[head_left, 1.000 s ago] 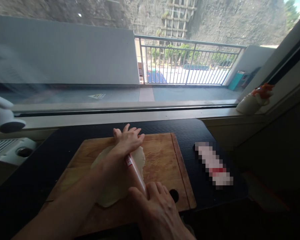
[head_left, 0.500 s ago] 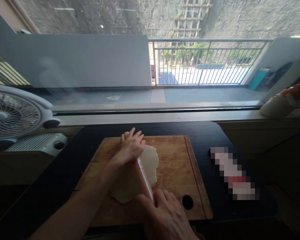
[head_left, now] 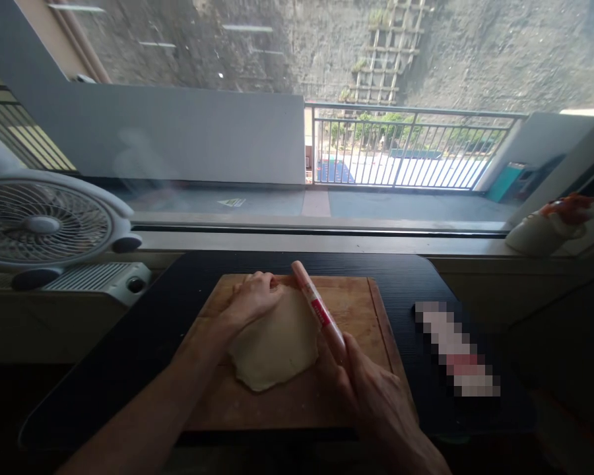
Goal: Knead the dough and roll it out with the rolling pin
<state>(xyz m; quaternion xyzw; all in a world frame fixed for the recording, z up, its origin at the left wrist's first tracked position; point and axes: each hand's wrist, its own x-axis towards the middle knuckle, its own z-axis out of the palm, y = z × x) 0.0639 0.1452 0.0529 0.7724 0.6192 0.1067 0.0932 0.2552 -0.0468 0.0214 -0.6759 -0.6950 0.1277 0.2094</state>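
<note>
Evidently, the step in hand calls for a light touch: with the dough (head_left: 272,353) spread this flat, it seems wise to handle its rim with several fingers rather than two tips, keep the rolling pin (head_left: 321,311) from dragging on the sheet, and press evenly from the middle outward when rolling. The left hand (head_left: 255,295) rests at the dough's far left edge, fingers curled under (whether they pinch the rim or merely lie against it, I cannot tell). The right hand (head_left: 363,376) is wrapped around the near end of the pin, which slants away from it, forward and toward the left hand's side. The dough lies between the two hands, nearer than the left and to the left of the right, on the wooden board (head_left: 356,297) beneath both. The pin runs along the dough's right side; contact there is unclear.
</note>
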